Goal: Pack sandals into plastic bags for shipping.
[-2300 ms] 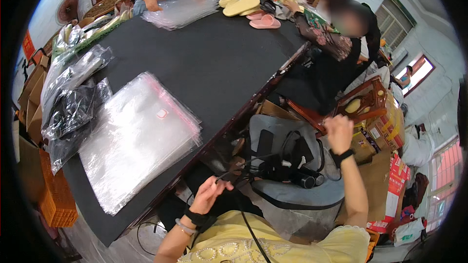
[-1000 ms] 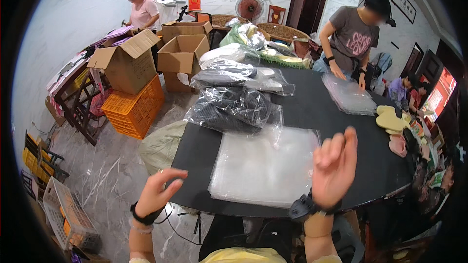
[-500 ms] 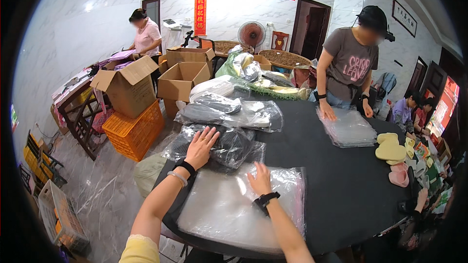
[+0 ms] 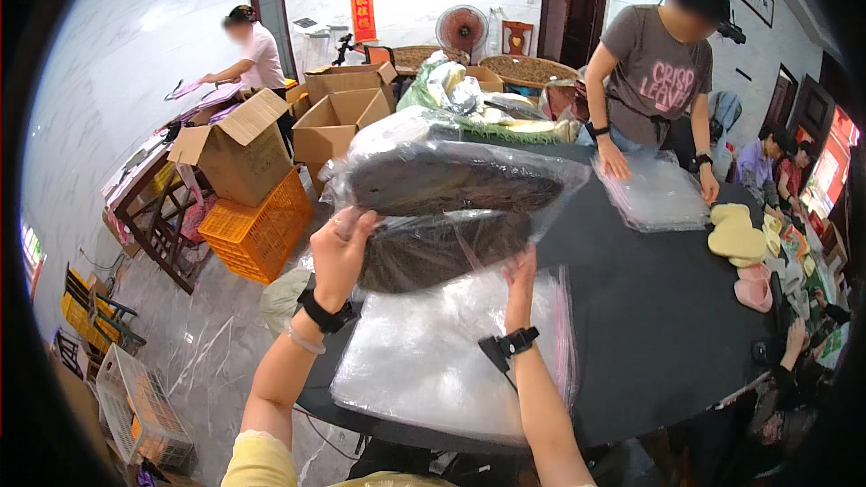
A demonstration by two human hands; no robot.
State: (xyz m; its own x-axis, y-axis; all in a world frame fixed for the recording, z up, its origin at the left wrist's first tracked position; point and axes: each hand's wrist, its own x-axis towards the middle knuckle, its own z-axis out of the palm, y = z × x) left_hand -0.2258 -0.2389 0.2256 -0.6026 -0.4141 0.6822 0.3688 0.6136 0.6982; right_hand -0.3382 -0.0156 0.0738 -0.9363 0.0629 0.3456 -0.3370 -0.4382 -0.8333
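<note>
- At the near edge of the round black worktop [image 4: 667, 334], a clear bag of dark stuff [image 4: 442, 248] is held up off the top by two hands.
- The left hand [image 4: 341, 257] is closed on the bag's left end, fingers curled over the plastic, so the bag is kept from sagging.
- The right hand [image 4: 520, 275] is pressed against the bag's right end from below; how tightly it is gripped cannot be told.
- The bag is soft and shiny, and the dark thing inside looks long, flat and a bit fuzzy.
- A second dark bag [image 4: 456, 182] is lying just behind, stacked with more bags.
- Right under the hands a flat pile of empty clear bags [image 4: 442, 370] is spread out, thin and crinkly, close so it can be reached.
- Across the worktop, another pile of clear bags [image 4: 657, 194] is being pressed by another person's hands.
- Yellow and pink soft soles [image 4: 740, 239] are lying at the far right.
- On the floor to the left, brown cardboard boxes [image 4: 236, 149] and an orange crate [image 4: 257, 225] are set.
</note>
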